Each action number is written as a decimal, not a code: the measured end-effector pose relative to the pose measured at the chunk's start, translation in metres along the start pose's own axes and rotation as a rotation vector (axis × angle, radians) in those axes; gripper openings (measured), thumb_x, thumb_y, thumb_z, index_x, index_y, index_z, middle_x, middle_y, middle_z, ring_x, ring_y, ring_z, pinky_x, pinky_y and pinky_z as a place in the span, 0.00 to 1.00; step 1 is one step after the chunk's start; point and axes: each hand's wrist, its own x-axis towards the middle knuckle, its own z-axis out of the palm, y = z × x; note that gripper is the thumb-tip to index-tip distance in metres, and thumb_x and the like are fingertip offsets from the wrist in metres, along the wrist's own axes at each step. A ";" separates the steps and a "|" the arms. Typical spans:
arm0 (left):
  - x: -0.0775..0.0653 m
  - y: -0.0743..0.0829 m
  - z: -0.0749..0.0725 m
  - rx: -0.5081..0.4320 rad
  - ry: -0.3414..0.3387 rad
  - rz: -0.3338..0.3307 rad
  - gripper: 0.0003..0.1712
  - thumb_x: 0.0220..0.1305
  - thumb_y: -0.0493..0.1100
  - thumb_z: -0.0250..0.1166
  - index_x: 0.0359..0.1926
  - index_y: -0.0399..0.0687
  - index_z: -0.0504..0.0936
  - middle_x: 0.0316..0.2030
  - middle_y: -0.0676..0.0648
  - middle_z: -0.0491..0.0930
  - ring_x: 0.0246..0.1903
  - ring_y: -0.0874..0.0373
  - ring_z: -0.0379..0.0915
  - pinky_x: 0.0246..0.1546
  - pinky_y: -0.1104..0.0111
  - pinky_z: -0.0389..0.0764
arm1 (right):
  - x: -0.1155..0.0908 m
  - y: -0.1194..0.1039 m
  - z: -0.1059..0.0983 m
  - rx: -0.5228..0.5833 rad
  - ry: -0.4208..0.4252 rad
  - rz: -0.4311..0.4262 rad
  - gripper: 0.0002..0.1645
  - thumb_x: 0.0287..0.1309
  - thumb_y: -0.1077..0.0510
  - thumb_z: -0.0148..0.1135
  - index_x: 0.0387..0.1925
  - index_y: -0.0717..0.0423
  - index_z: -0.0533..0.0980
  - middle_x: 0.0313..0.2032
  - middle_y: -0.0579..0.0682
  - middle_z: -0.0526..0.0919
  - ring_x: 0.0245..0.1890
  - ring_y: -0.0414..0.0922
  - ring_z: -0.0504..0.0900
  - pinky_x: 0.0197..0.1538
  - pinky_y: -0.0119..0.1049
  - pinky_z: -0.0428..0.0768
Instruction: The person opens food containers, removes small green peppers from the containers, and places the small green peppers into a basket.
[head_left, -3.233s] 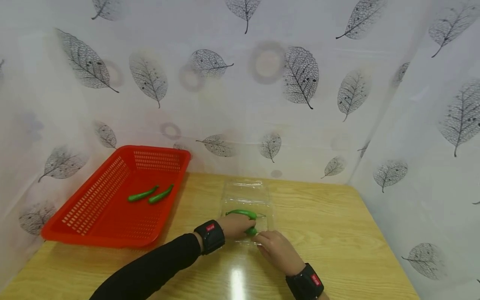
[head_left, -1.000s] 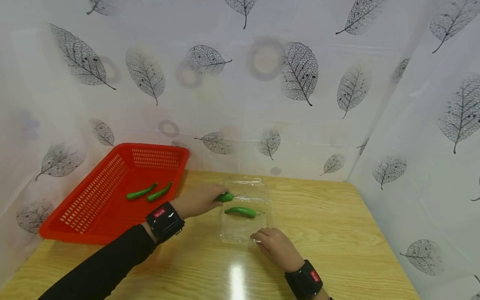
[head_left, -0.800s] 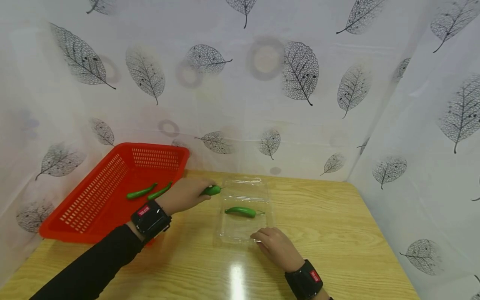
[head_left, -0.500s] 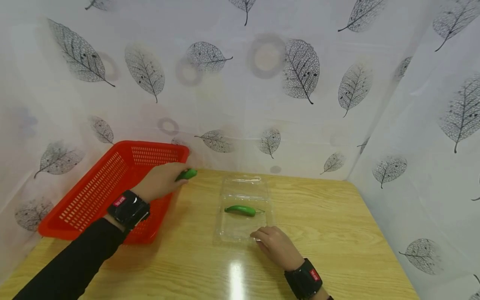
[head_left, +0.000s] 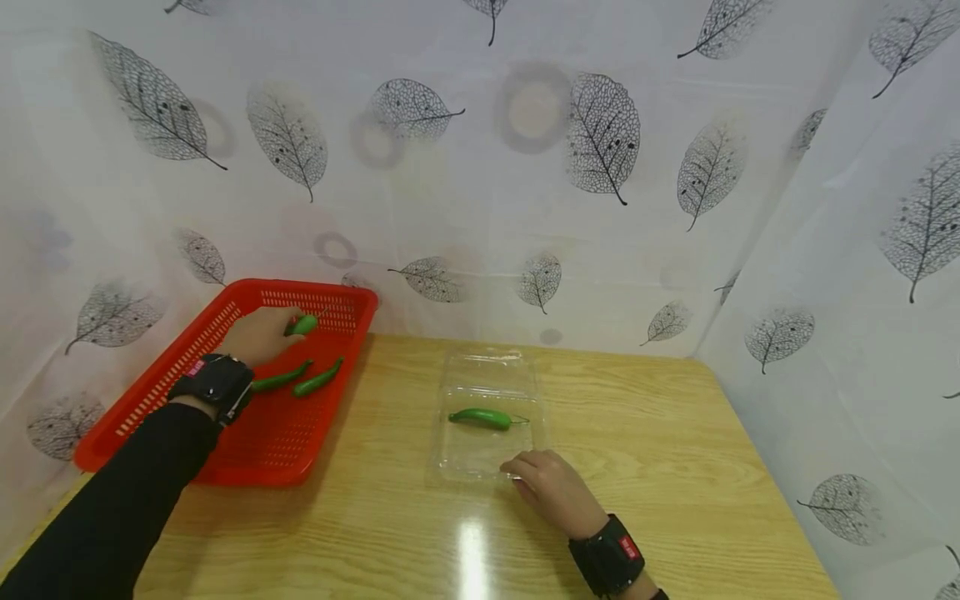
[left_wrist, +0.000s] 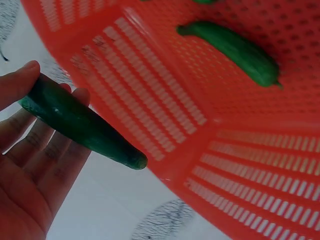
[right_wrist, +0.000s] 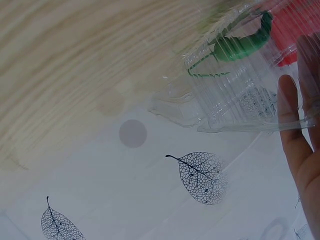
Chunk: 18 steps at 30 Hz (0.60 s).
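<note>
My left hand [head_left: 261,335] is over the red basket [head_left: 288,473], pinching a green pepper [left_wrist: 82,120] between thumb and fingers. Below it, two more green peppers [head_left: 318,379] lie on the basket floor. A clear plastic box [head_left: 468,457] stands on the table with its lid folded back, and one green pepper [head_left: 480,418] lies inside it. At the box's front right corner, my right hand [head_left: 553,492] holds the rim. The right wrist view shows its fingers [right_wrist: 287,100] at the clear wall, partly seen through the plastic.
The wooden table [head_left: 637,417] runs back to a pale curtain [head_left: 465,192] printed with leaves. More curtain hangs along the right and left sides. The basket sits at the left, its back close to the curtain.
Carrying a green pepper, my left hand has moved from the plastic box leftward to above the red basket. One pepper stays in the box. My right hand has kept its place at the rim.
</note>
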 end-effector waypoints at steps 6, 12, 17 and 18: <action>0.008 -0.031 0.007 0.024 -0.035 -0.026 0.24 0.60 0.40 0.62 0.53 0.28 0.71 0.44 0.30 0.78 0.39 0.39 0.76 0.39 0.48 0.76 | 0.000 0.001 0.000 -0.001 0.010 -0.005 0.17 0.43 0.63 0.72 0.38 0.49 0.82 0.35 0.41 0.85 0.35 0.36 0.81 0.39 0.30 0.79; 0.011 -0.048 0.013 0.022 -0.080 -0.073 0.21 0.58 0.39 0.61 0.48 0.25 0.73 0.36 0.32 0.79 0.30 0.45 0.74 0.33 0.53 0.75 | 0.000 0.001 0.000 -0.010 0.026 -0.027 0.17 0.42 0.64 0.72 0.38 0.51 0.82 0.34 0.42 0.85 0.34 0.37 0.82 0.39 0.30 0.78; 0.016 -0.059 0.021 0.015 -0.108 -0.117 0.22 0.57 0.38 0.62 0.47 0.23 0.73 0.35 0.31 0.79 0.26 0.48 0.71 0.31 0.54 0.75 | -0.001 0.002 0.000 -0.003 0.030 -0.034 0.17 0.42 0.65 0.72 0.38 0.52 0.82 0.34 0.43 0.85 0.34 0.37 0.81 0.38 0.31 0.78; 0.017 -0.062 0.023 0.018 -0.109 -0.123 0.22 0.58 0.38 0.62 0.47 0.23 0.73 0.36 0.30 0.79 0.27 0.48 0.72 0.32 0.54 0.76 | -0.001 0.002 0.000 -0.002 0.029 -0.033 0.17 0.42 0.65 0.72 0.38 0.52 0.82 0.34 0.43 0.85 0.34 0.38 0.81 0.39 0.31 0.78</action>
